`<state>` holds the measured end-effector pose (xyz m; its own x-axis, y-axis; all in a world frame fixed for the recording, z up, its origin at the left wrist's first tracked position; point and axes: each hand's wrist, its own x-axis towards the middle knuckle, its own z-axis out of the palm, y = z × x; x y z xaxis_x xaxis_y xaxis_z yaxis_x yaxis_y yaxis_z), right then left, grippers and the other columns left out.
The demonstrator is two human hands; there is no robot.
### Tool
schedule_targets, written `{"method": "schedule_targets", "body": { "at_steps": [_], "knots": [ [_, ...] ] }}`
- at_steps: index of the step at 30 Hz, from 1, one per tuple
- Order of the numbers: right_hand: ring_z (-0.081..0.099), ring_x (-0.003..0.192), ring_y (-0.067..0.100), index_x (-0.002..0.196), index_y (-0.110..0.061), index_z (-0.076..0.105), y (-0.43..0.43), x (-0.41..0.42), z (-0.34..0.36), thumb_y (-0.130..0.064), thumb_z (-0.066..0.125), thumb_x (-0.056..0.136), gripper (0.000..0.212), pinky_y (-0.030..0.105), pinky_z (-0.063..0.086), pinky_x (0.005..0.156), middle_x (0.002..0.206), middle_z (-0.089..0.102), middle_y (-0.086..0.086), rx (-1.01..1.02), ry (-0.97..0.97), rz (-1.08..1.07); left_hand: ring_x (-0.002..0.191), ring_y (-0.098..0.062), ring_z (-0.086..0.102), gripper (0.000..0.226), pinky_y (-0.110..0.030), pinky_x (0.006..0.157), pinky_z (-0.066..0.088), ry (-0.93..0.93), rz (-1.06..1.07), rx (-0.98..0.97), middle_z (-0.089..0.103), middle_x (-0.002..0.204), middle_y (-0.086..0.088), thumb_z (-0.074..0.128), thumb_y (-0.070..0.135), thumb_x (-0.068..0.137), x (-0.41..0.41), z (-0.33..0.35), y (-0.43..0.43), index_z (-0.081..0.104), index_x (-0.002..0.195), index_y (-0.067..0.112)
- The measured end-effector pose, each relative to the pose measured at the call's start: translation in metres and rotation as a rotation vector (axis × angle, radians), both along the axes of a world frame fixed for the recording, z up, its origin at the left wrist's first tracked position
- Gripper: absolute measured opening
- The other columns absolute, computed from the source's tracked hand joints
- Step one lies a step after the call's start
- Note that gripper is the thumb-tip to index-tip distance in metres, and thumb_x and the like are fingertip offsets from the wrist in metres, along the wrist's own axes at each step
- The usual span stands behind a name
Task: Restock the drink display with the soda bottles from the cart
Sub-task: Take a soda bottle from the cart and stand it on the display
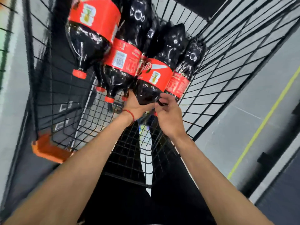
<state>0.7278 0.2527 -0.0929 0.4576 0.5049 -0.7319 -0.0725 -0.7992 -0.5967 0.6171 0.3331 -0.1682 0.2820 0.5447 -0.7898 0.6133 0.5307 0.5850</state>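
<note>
The wire cart holds several dark soda bottles with red labels and red caps, the caps pointing toward the cart's near end. The held bottle lies right of the cart's middle. The left grip cups its shoulder from below, fingers curled. The right grip pinches the same shoulder from the right. An orange bumper caps the near left corner. The grey floor beyond the right wall carries a yellow line.
</note>
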Motion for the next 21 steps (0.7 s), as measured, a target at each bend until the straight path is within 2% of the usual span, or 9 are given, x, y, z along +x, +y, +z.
{"method": "schedule_targets", "body": {
  "at_steps": [2,4,6,8,9,11,14,17,21],
  "knots": [
    [0.064,0.105,0.016,0.139,-0.016,0.05,0.006,0.004,0.0,-0.011,0.056,0.1,0.04,0.041,0.055,0.098,0.131,0.057,-0.001,0.017,-0.047,0.086,0.11,-0.007,0.064,0.087,-0.031,0.1,0.054,-0.003,-0.005,-0.005,0.066,0.121,0.004,0.096,0.029,0.065,-0.006,0.002,-0.001,0.043,0.132,0.014],
    [0.061,0.108,0.019,0.139,-0.015,0.049,0.013,0.008,0.002,-0.006,0.056,0.097,0.043,0.043,0.053,0.1,0.133,0.054,0.001,0.039,-0.103,0.165,0.117,-0.013,0.063,0.104,-0.038,0.104,0.052,0.016,-0.008,0.002,0.066,0.126,0.004,0.097,0.049,0.056,-0.013,0.012,-0.001,0.042,0.139,0.02],
    [0.055,0.12,0.019,0.142,-0.015,0.047,0.02,0.013,0.008,-0.001,0.056,0.095,0.05,0.029,0.046,0.107,0.136,0.049,0.002,0.083,-0.194,0.304,0.118,-0.022,0.063,0.109,-0.041,0.105,0.051,0.052,-0.014,-0.005,0.065,0.127,-0.002,0.093,0.057,0.052,-0.02,0.023,-0.005,0.039,0.14,0.021],
    [0.047,0.126,0.016,0.143,-0.014,0.046,0.026,0.02,0.014,0.007,0.055,0.09,0.058,0.012,0.037,0.101,0.138,0.046,0.005,0.155,-0.308,0.477,0.117,-0.023,0.061,0.102,-0.032,0.102,0.048,0.122,-0.048,-0.021,0.064,0.126,-0.003,0.094,0.046,0.06,-0.026,0.037,-0.009,0.038,0.14,0.016],
    [0.044,0.129,0.018,0.144,-0.013,0.046,0.031,0.023,0.018,0.01,0.056,0.086,0.063,0.014,0.037,0.101,0.14,0.044,0.007,0.177,-0.364,0.575,0.117,-0.019,0.059,0.098,-0.027,0.1,0.045,0.125,-0.052,-0.02,0.062,0.127,-0.002,0.094,0.039,0.065,-0.03,0.042,-0.012,0.038,0.142,0.016],
    [0.039,0.139,0.026,0.148,-0.011,0.043,0.041,0.033,0.02,0.011,0.063,0.079,0.074,0.034,0.039,0.113,0.15,0.04,0.011,0.196,-0.518,0.788,0.119,-0.015,0.054,0.099,-0.021,0.098,0.038,0.137,-0.053,-0.03,0.059,0.134,-0.002,0.092,0.03,0.07,-0.038,0.045,-0.018,0.032,0.148,0.017],
    [0.029,0.149,0.036,0.157,-0.01,0.03,0.061,0.052,0.012,0.004,0.08,0.069,0.102,0.052,0.029,0.122,0.157,0.033,0.017,0.182,-0.736,1.145,0.131,-0.026,0.053,0.106,-0.024,0.101,0.037,0.193,-0.08,-0.02,0.053,0.145,-0.012,0.09,0.029,0.074,-0.046,0.05,-0.024,0.022,0.154,0.014],
    [0.011,0.156,0.035,0.162,-0.016,0.016,0.085,0.068,0.004,-0.011,0.088,0.067,0.118,0.057,0.01,0.127,0.163,0.026,0.014,0.104,-0.803,1.469,0.132,-0.034,0.052,0.103,-0.034,0.102,0.042,0.265,-0.122,0.022,0.052,0.145,-0.018,0.088,0.03,0.077,-0.054,0.056,-0.029,0.021,0.154,0.012],
    [0.007,0.157,0.031,0.162,-0.019,0.011,0.109,0.073,-0.013,-0.019,0.089,0.068,0.122,0.058,-0.001,0.126,0.165,0.021,0.011,0.06,-0.822,1.738,0.117,-0.037,0.062,0.105,-0.039,0.098,0.05,0.322,-0.159,0.023,0.063,0.13,-0.018,0.087,0.033,0.078,-0.072,0.052,-0.037,0.016,0.155,0.021]
  ]
}}
